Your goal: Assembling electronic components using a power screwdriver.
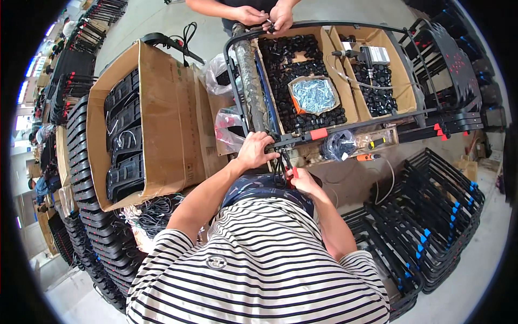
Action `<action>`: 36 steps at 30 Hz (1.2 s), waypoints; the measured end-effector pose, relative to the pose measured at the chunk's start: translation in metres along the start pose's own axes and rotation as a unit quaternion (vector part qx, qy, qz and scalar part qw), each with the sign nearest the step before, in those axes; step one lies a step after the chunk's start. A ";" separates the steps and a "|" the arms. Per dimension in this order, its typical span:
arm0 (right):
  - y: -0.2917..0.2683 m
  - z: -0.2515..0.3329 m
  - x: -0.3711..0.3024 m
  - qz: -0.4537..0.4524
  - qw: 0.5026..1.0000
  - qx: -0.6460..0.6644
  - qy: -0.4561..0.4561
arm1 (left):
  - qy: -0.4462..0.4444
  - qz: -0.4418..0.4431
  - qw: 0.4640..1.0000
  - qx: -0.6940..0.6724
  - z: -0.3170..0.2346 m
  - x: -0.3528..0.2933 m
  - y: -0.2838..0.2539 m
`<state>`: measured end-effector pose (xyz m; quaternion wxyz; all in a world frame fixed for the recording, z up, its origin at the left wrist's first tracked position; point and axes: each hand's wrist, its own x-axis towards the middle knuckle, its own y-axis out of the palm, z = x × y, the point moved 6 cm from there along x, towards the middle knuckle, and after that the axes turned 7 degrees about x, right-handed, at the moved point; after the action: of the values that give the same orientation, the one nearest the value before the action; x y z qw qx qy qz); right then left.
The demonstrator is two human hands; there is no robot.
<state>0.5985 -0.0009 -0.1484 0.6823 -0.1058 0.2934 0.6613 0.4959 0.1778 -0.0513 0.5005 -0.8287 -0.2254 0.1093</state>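
My left hand is closed round the near corner of a black tubular metal frame, with its fingers at the tube's end. Black cables hang down just below that corner, close to my waist. My right hand grips red-handled pliers, their jaws pointing up toward the cables and the frame corner. Whether the jaws touch a cable is too small to tell. The frame lies across open cartons and a worn, wrapped bar, and a red label sits on its near tube.
A carton of black caps holds a bag of screws. A power drill lies on the carton beside it. Opposite stands a co-worker, whose hands hold a small part. Left is a tall carton; right, stacked black frames.
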 end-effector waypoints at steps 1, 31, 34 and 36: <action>0.003 0.004 -0.002 -0.011 0.999 -0.043 -0.012 | -0.005 0.001 1.000 -0.001 0.000 -0.001 0.000; -0.140 -0.152 0.035 -0.257 0.907 -0.143 0.300 | -0.401 -0.343 0.849 0.017 0.166 -0.156 -0.297; -0.155 -0.205 0.083 -0.268 0.859 -0.384 0.209 | -0.611 -0.179 0.768 0.067 0.273 -0.274 -0.304; -0.161 -0.222 0.126 -0.169 0.717 -0.676 0.000 | -0.701 -0.100 0.706 0.001 0.332 -0.357 -0.270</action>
<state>0.6902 -0.0299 -0.4343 0.5296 -0.5869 -0.2545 0.5570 -0.0231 0.3721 0.0124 0.2070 -0.4860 -0.5925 0.6082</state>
